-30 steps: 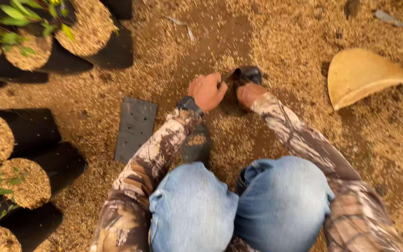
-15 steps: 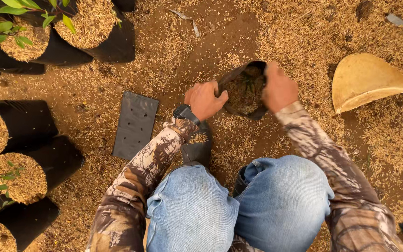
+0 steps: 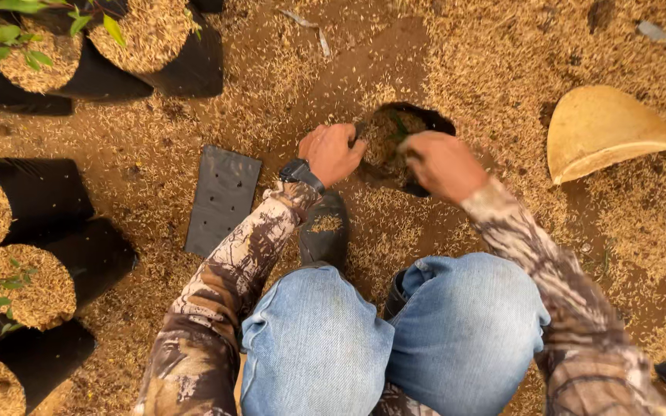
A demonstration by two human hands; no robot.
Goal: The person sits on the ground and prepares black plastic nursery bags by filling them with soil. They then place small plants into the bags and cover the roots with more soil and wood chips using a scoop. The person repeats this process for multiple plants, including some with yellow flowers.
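Observation:
I squat over ground strewn with rice husks. A black plastic nursery bag (image 3: 418, 123) stands open in front of my knees, part-filled with husk mix. My left hand (image 3: 333, 152), with a dark watch at the wrist, grips the bag's left rim. My right hand (image 3: 442, 163) grips the near right rim. Both sleeves are camouflage patterned. My dark boot (image 3: 325, 231) is planted just behind the bag.
A flat, empty black bag (image 3: 223, 199) lies left of my hands. A tan half-round scoop (image 3: 603, 131) rests at the right. Several filled black bags (image 3: 17, 208), some with green seedlings, line the left edge and top left corner (image 3: 156, 38).
The bag was a small crumpled shape under my hands; both hands have since lifted and spread its mouth, so it now stands open with husk mix showing inside.

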